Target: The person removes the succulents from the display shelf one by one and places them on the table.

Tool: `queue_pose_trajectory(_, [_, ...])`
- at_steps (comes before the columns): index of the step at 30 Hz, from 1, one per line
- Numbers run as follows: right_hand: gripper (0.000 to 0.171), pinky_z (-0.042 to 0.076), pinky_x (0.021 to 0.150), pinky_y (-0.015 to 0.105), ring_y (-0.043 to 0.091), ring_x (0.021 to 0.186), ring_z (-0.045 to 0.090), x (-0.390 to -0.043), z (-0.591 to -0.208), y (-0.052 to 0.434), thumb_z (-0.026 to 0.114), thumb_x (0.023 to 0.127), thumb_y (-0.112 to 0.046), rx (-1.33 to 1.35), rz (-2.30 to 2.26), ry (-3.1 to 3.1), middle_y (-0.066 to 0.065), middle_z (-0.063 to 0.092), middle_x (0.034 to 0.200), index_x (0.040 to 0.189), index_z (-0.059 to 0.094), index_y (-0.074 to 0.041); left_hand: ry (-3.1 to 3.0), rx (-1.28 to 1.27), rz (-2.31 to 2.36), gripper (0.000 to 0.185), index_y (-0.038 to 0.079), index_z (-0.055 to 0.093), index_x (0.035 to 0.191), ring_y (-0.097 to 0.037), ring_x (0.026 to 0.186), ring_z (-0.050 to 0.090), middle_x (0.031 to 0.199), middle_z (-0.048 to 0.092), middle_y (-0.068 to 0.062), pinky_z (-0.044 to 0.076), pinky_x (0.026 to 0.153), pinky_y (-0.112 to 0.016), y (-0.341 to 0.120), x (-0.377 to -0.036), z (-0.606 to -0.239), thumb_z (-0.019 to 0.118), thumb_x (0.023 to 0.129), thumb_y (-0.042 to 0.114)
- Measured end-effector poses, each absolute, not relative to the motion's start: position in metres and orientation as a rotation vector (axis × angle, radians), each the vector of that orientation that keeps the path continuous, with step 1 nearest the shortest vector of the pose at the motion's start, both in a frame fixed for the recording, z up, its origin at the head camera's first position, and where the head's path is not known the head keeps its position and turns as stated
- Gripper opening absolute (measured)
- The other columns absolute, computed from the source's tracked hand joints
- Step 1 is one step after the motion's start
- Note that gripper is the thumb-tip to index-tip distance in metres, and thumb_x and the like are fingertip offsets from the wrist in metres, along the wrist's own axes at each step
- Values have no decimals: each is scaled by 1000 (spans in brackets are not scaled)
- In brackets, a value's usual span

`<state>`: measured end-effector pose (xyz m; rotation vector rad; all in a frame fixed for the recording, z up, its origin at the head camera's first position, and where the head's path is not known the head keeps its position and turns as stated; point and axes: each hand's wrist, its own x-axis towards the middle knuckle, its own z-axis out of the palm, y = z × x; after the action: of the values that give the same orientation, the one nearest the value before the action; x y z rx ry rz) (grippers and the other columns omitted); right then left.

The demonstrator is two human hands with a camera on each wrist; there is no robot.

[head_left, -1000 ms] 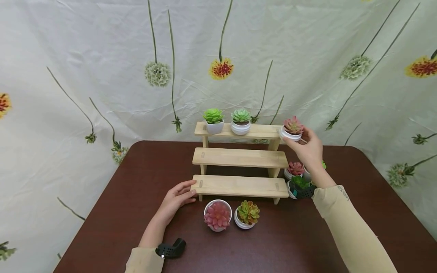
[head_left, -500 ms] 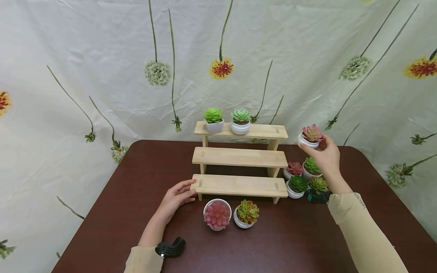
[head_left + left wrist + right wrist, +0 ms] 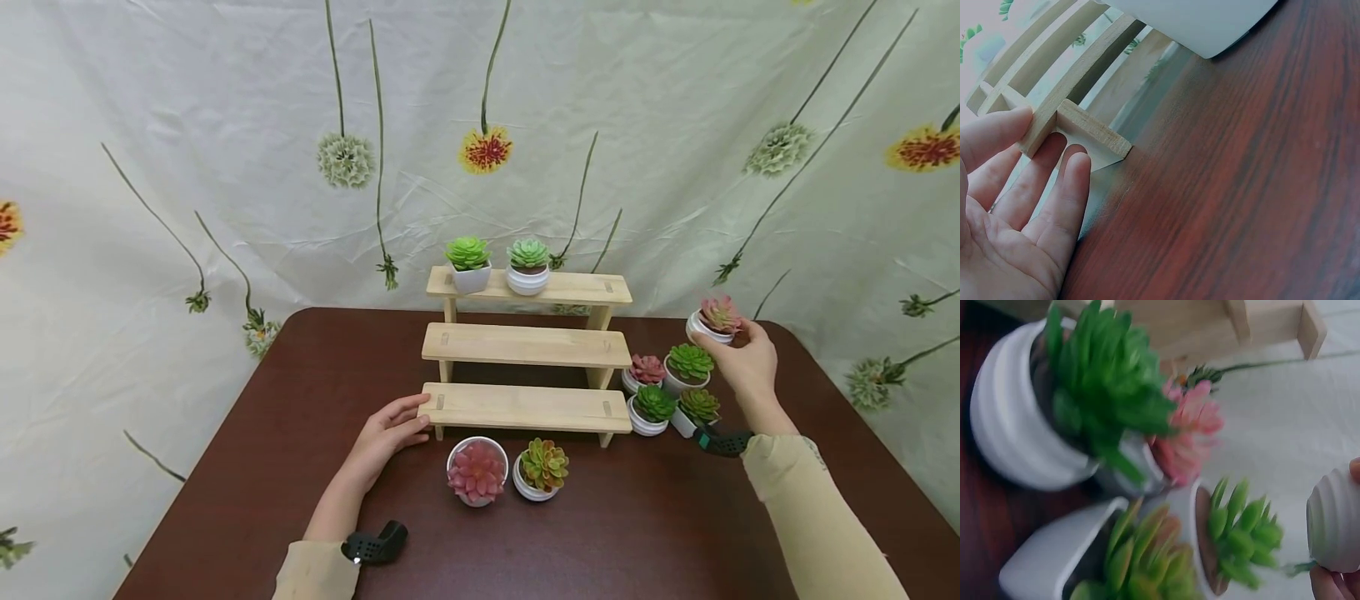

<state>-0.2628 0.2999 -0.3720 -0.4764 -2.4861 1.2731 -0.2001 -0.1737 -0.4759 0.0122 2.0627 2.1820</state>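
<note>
My right hand (image 3: 746, 360) grips a pink potted succulent (image 3: 721, 315) by its ribbed white pot, which appears at the right edge of the right wrist view. It is raised behind a cluster of potted succulents at the right of the stand. My left hand (image 3: 382, 442) pinches the left end of the lowest board of a three-tier wooden stand (image 3: 525, 408). In the left wrist view, its thumb lies on the board (image 3: 1079, 75) and its fingers reach underneath. On the top tier sit a bright green succulent (image 3: 468, 265) and a pale green one (image 3: 528, 267).
The cluster holds a red succulent (image 3: 645, 371), a light green one (image 3: 687, 367), a dark green one (image 3: 651, 408) and a reddish-green one (image 3: 699, 406). A large pink succulent (image 3: 477, 473) and a yellow-orange one (image 3: 542, 468) stand before the stand. A flowered cloth (image 3: 247, 100) hangs behind.
My right hand has carried the pink succulent rightward and down, from beside the top tier's right end to behind the cluster. My left hand has stayed at the stand.
</note>
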Motion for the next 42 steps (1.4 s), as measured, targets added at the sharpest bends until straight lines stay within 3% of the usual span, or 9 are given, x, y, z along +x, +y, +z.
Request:
queue_pose_trajectory(13, [79,40,62,24,27,106,45,-257,-392,329,66,82,-44,-672,1306,-2446,20,45,132,140,38,3,2062,21,2185,44,-1,51,130,-20,95,61,121,57,-20,53,83,-32,-173,-200,-476,64,90,13])
queue_pose_trajectory(18, [81,45,81,39,34,116,42,-256,-401,336,65,84,-42,-720,1321,-2459,24,41,137,141,34,6,2065,24,2184,44,-1,51,130,-19,95,61,121,57,-20,53,83,-32,-173,-200,-476,63,90,13])
queue_pose_trajectory(22, [81,40,94,50,38,120,39,-255,-411,341,65,84,-40,-733,1330,-2479,27,38,139,141,32,8,2067,26,2183,44,-1,51,130,-19,95,61,121,57,-20,53,84,-32,-173,-201,-476,64,90,13])
queue_pose_trajectory(42, [85,33,102,54,45,122,36,-251,-442,349,65,84,-43,-740,1257,-2588,34,37,135,137,31,15,2073,18,2181,44,-1,51,130,-19,95,62,120,57,-20,53,84,-32,-174,-199,-476,63,90,13])
